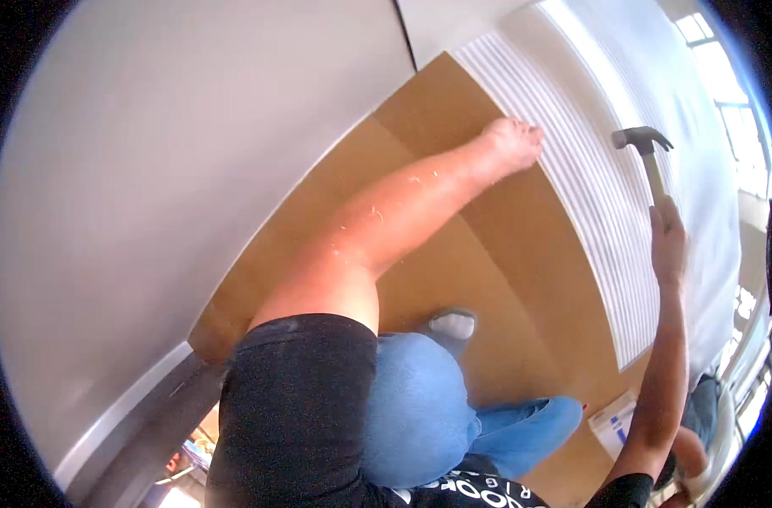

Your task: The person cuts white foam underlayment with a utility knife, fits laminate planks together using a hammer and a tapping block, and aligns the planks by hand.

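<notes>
My right hand (pixel 669 241) grips the pale handle of a claw hammer (pixel 644 138), raised with its dark head up over the white ribbed panel (pixel 564 173). My left arm reaches far forward across a brown board (pixel 454 106). At that board's edge, where it meets the ribbed panel, my left hand (pixel 515 144) is closed with its fingers curled together. Whatever those fingers hold, if anything, is hidden or too small to make out. Small pale shavings stick to my left forearm.
A large smooth grey-white panel (pixel 191 127) rises along the left. My knees in blue jeans (pixel 420 406) and one shoe (pixel 452 324) rest on the brown surface. A white box (pixel 614 423) lies at lower right, near another person's arm (pixel 691 453). Windows (pixel 725 93) line the far right.
</notes>
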Motion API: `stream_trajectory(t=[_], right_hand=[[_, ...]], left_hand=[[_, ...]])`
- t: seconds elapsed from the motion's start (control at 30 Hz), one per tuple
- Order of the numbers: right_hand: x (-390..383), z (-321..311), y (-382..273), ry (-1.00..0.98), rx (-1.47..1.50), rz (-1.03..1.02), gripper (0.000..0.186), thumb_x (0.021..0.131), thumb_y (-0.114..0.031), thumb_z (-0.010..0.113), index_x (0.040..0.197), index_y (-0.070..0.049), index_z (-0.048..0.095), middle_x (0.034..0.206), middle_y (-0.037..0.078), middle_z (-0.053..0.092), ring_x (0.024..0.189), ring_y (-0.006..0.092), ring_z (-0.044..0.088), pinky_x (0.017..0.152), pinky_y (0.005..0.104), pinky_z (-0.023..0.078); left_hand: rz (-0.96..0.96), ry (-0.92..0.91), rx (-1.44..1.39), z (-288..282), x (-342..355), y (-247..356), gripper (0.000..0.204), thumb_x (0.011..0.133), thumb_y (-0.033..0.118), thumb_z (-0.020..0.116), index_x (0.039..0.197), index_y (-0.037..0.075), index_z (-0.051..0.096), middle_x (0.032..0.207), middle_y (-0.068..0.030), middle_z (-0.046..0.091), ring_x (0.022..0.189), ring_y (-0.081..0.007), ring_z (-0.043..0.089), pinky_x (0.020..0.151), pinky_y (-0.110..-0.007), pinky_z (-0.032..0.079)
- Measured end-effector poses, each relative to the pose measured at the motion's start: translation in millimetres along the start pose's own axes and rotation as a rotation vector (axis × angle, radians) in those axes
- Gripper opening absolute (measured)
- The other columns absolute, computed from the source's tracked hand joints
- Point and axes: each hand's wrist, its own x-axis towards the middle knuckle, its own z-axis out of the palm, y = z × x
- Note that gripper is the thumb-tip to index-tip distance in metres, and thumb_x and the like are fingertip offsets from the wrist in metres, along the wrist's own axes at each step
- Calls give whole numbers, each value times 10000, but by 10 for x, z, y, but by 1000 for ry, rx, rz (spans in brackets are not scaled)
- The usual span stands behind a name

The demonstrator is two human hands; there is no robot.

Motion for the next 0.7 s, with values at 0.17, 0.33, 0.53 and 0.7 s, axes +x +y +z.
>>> stream_trajectory(t=[0.17, 0.33, 0.53, 0.7], right_hand=[[327, 291, -1047, -144, 81, -22, 503, 1026, -362, 607, 1447, -88, 588, 1258, 223, 707, 1181, 354, 683, 988, 438, 518], [416, 495, -1542, -146, 181, -33, 506, 1006, -337, 633, 1434, -68, 602, 1309, 247, 681, 1213, 344, 670, 1026, 425, 497], [420, 442, -1614, -261, 59, -48, 537, 1008, -409, 555, 1424, -70, 577, 1322, 248, 651, 1239, 443, 612, 1033, 460, 479], [431, 498, -1590, -252, 98, 0, 546, 1018, -408, 544, 1437, -60, 564, 1347, 250, 640, 1245, 435, 616, 1027, 458, 480]], left_hand=[[-50, 151, -111, 114, -226, -59, 251, 962, 147, 601, 1113, -24, 707, 1253, -195, 686, 1198, -305, 668, 1013, -416, 561], [-39, 231, -103, 126, -207, -165, 179, 936, 132, 623, 1051, 39, 723, 1110, -117, 719, 1077, -287, 709, 892, -430, 613], [114, -164, -141, -162, -309, -392, 464, 878, 463, 759, 1048, 34, 706, 1096, -113, 694, 1124, -283, 674, 933, -430, 576], [14, 351, -146, 356, -307, -313, 743, 824, 792, 612, 963, 66, 684, 883, -63, 668, 950, -199, 653, 898, -386, 489]])
